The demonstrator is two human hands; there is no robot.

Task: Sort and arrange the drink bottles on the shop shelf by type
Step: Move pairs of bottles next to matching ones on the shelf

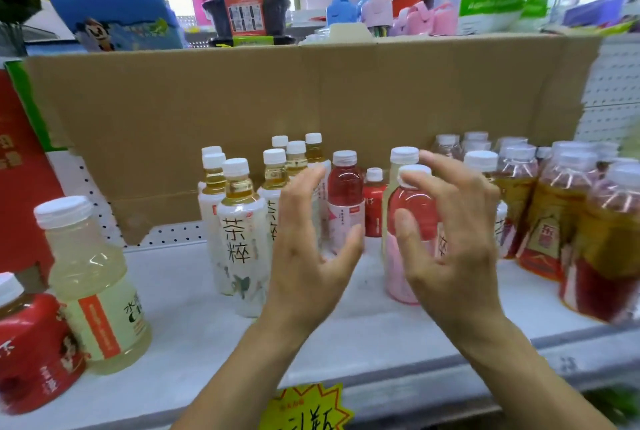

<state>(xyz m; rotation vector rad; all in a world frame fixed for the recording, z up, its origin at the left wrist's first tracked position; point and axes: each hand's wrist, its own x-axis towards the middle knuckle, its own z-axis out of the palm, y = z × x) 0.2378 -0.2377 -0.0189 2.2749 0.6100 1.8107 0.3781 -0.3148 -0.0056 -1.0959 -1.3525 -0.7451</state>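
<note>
1. Left hand (308, 249) open, fingers spread, just left of pink bottle (420, 201);
2. Right hand (450, 239) open, fingers loosely curved, before that bottle; contact unclear;
3. Pale tea bottles (239, 228) stand further left of it.

Front strip: bare white shelf (346, 336) runs along the near edge, open from left to right
Middle lane: a narrow gap between the pale tea bottles (242, 221) and the pink-labelled bottle (414, 201); a red bottle (344, 194) and a small red bottle (374, 211) close its far end
Left side: a lemon bottle (97, 284) stands at the near edge, well apart from the tea bottles, bare shelf between
Right side: amber bottles (540, 214) stand packed, seemingly touching, though blurred
Back: a cardboard sheet (242, 100) walls off the rear
</note>
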